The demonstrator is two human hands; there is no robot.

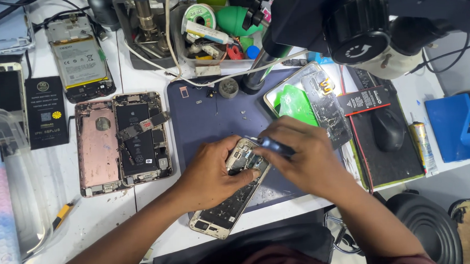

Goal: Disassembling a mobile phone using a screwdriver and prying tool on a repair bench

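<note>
An opened phone (225,209) with its insides bare lies tilted on a dark blue mat (202,112), hanging partly over the table's near edge. My left hand (213,172) presses down on the phone's upper part and holds it steady. My right hand (299,155) grips a dark-handled tool (272,144), likely a small screwdriver, with its tip at the phone's top end near my left fingers. The tip itself is hidden between my hands.
Two opened phones (123,142) lie to the left, one pink-backed. Another opened phone (81,57) sits at the back left beside a black battery box (46,111). A microscope head (367,26) overhangs the back right. A black mouse (388,129), a cracked phone (318,99) and a parts tray (209,33) stand around.
</note>
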